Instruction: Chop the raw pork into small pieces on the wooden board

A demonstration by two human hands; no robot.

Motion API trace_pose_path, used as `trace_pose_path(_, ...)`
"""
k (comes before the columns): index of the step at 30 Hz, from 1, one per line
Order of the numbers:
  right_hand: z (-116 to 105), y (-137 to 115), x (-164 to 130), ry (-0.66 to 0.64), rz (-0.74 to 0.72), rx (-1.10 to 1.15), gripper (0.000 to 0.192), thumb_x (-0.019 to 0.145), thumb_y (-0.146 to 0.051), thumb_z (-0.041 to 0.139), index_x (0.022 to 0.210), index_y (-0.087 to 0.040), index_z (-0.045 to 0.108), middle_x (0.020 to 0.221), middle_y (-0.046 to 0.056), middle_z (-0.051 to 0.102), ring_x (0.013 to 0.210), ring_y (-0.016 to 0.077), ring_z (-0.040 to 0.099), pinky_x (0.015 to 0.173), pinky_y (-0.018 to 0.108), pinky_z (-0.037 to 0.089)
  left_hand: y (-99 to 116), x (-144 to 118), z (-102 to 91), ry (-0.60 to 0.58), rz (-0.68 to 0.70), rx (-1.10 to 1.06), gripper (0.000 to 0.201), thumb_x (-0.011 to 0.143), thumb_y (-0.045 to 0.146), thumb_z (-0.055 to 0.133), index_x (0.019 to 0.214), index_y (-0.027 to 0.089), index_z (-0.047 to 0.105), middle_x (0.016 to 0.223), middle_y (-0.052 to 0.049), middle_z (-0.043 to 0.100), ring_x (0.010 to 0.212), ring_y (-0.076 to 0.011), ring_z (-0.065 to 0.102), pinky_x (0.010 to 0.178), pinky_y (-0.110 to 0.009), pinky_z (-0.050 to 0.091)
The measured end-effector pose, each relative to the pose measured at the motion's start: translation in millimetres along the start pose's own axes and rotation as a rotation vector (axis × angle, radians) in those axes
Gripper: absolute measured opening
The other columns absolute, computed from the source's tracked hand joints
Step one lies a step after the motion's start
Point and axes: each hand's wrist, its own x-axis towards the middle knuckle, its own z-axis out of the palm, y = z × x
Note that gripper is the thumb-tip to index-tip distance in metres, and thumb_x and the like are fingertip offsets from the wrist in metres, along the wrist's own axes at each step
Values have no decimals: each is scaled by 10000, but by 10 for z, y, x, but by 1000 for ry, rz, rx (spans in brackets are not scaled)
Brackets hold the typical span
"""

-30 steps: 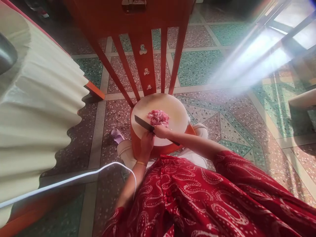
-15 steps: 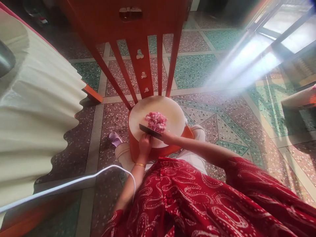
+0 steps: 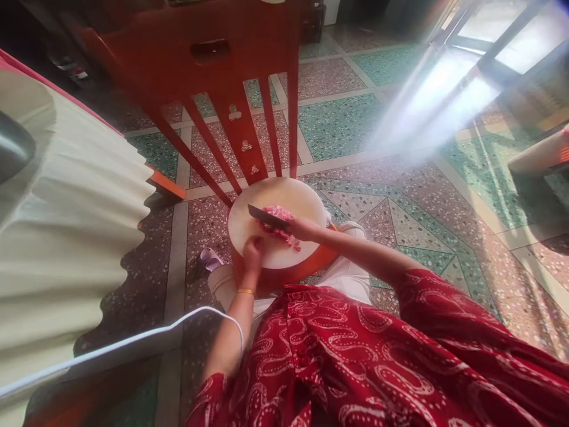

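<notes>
My right hand (image 3: 304, 229) is wrapped round the handle of a broad dark-bladed knife (image 3: 263, 216). The blade points to the left and lies across the chopped pink meat (image 3: 280, 212), hiding part of the pile. Small pieces spread below the blade on a round white cutting board (image 3: 306, 198). At the board's near left side, my left hand (image 3: 254, 252) is closed with curled fingers, a little apart from the meat. Whatever may be in those fingers is hidden.
The board rests on the seat of a reddish wooden chair (image 3: 226, 77) with a slatted back. A cream pleated cloth (image 3: 89, 207) hangs at the left. A white cable (image 3: 146, 331) crosses the lower left. Patterned stone floor (image 3: 342, 124) surrounds the chair.
The knife has moved up and left from the near edge of the meat onto the pile. My left hand has shifted slightly left, away from the blade. Pieces lie more spread toward me.
</notes>
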Motion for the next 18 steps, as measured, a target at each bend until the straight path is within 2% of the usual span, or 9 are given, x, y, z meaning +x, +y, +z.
trace_pose_path(2,-148,165,-121,76,-41,-73,373,976,-387,346,1167,-195,602,927,90,695,743,176,623,602,233,358,71,216,-60,55,-107,-64,166,819,293,476,888,183,578,832,-45,659,763,-164,603,743,-281,471)
trace_pose_path(4,-243,341,-272,99,-125,-155,363,977,-381,346,1082,-186,633,848,78,695,688,157,606,575,233,327,145,451,-147,44,-146,-84,212,813,318,481,926,169,581,826,-39,667,742,-147,596,727,-255,465)
trace_pose_path(7,-240,611,-527,-5,-263,-252,314,957,-346,394,1002,-184,659,791,62,690,629,140,573,534,240,284,264,749,-262,-124,-32,-80,290,833,363,448,917,141,614,824,-49,679,745,-135,587,714,-227,449)
trace_pose_path(10,-106,788,-655,-148,-397,-336,266,934,-316,440,947,-188,672,796,56,692,630,133,562,536,241,269,429,908,-259,-334,85,-6,340,836,390,438,816,124,649,770,-42,679,735,-142,574,703,-225,438)
trace_pose_path(12,-16,822,-595,-198,-430,-372,256,934,-304,440,943,-194,672,786,51,692,632,131,562,544,242,269,561,949,-193,-459,146,63,343,835,377,437,791,123,663,754,-34,679,738,-147,572,707,-227,439)
trace_pose_path(14,26,806,-425,-194,-405,-388,248,937,-284,432,972,-209,666,785,45,693,632,130,566,546,242,269,687,977,-121,-531,213,127,292,821,317,449,796,140,680,816,-37,693,786,-155,585,747,-229,444)
trace_pose_path(18,-72,734,20,-99,-320,-439,244,934,-244,429,1047,-224,644,841,59,697,674,137,592,553,237,271,880,1107,-110,-537,298,293,246,741,155,453,763,179,697,934,-48,697,867,-168,598,821,-245,445)
